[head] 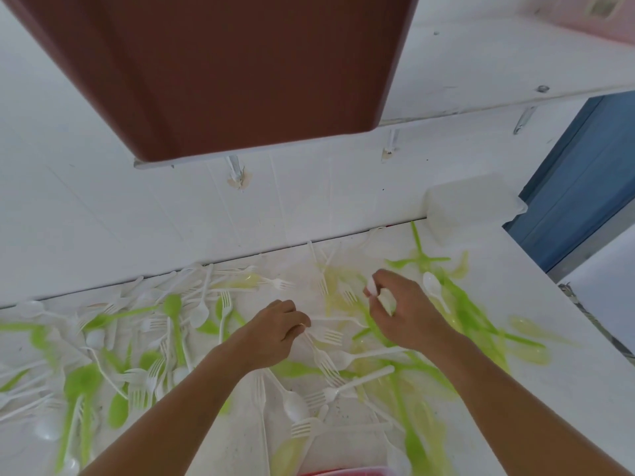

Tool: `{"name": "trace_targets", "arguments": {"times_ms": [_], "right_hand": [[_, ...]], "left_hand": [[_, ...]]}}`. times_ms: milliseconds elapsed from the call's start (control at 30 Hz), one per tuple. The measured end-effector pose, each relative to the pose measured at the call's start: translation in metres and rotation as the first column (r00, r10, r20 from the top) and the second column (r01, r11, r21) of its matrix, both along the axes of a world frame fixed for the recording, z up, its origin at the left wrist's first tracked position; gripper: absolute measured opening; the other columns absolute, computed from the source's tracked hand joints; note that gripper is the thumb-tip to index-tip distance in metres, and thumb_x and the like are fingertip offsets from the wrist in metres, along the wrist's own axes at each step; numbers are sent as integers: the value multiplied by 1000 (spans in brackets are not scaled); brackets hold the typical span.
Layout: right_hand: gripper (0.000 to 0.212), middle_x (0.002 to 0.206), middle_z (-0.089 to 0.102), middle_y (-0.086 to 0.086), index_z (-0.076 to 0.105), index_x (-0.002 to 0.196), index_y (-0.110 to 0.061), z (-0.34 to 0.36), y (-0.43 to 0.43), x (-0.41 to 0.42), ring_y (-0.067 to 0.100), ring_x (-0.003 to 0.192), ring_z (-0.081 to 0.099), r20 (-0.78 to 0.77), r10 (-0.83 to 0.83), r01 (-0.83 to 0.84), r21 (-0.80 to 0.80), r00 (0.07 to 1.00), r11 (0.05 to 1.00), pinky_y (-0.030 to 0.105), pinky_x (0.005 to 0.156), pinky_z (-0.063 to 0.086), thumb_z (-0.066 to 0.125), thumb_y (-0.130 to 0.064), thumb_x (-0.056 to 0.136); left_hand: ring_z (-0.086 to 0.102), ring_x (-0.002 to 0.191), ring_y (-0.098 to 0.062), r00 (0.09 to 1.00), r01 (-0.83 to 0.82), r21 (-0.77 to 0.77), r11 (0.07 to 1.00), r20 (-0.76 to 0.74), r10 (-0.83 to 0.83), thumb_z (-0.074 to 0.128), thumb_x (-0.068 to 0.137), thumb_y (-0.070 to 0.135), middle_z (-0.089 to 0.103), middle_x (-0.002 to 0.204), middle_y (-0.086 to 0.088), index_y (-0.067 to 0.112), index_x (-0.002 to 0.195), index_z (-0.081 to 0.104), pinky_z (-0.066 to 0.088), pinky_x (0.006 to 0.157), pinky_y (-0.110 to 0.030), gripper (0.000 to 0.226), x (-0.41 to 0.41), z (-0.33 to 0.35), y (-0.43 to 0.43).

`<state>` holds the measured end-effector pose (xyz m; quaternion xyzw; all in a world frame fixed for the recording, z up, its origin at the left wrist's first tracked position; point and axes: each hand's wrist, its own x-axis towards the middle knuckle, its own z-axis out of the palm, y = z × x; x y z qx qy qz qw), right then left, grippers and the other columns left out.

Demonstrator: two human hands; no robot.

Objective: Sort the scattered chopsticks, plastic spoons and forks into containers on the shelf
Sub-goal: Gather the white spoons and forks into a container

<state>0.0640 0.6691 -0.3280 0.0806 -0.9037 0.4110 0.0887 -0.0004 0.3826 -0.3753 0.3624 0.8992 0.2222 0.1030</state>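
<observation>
Judging by the spread, the sorting has barely begun. The counter [549, 417] is littered from left to right with white forks [225, 304], green spoons [171, 305] and pale yellow spoons [529, 329], many lying across one another. I cannot pick out any chopsticks in the heap.

The left hand [278, 326] reaches into the middle of the pile, fingers curled down, their tips pinching the handle end of a white fork [319, 355] that lies on the counter. The right hand [403, 312], just to its right and a little farther, has thumb and fingers curled round a white spoon [372, 288], whose bowl sticks out above the thumb; it may hold more than one.

A brown container [240, 73] sits overhead on the shelf [498, 73]; its inside is hidden, so what it holds cannot be told. A white tub [470, 204] stands at the far right. Nearly everything remains to be gathered.
</observation>
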Motion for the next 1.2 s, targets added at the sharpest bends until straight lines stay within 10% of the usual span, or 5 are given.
{"name": "trace_targets", "arguments": {"times_ms": [167,467,767,900,1200], "right_hand": [[26,72,55,-5,53,97,-30,7,1,3,10,57,41,229,-83,116,-136,970,984,26,58,42,64,-6,92],[13,101,52,-1,70,96,-15,-36,-39,14,26,92,62,453,-38,-276,607,891,745,31,69,41,59,-18,89],[12,81,59,-2,52,75,-21,-3,7,13,20,70,62,504,-182,-60,426,844,903,32,57,45,62,-21,81],[24,94,67,0,62,109,-30,-2,23,21,16,69,71,568,-173,108,147,805,983,29,59,51,64,-16,89],[19,88,67,-4,70,89,-19,-16,-14,44,17,82,65,499,-121,-48,312,858,949,30,69,50,79,-33,80]], "left_hand": [[55,81,-13,999,-34,44,998,16,33,54,101,11,53,91,10,17,96,69,49,77,-30,17,-8,-3,-5],[50,70,-3,981,-189,70,979,65,185,57,101,12,54,79,7,15,89,65,43,70,-23,15,2,-11,-13],[60,68,-12,980,-198,197,960,14,199,57,92,24,57,79,8,21,87,64,53,63,-29,10,15,6,-35],[57,71,-11,996,-47,122,991,-64,55,57,94,19,56,83,9,21,95,66,51,64,-32,9,17,9,-28],[58,91,-23,963,169,-76,983,-202,-181,55,96,17,65,99,-1,18,110,77,55,78,-40,26,-3,-25,3]]}}
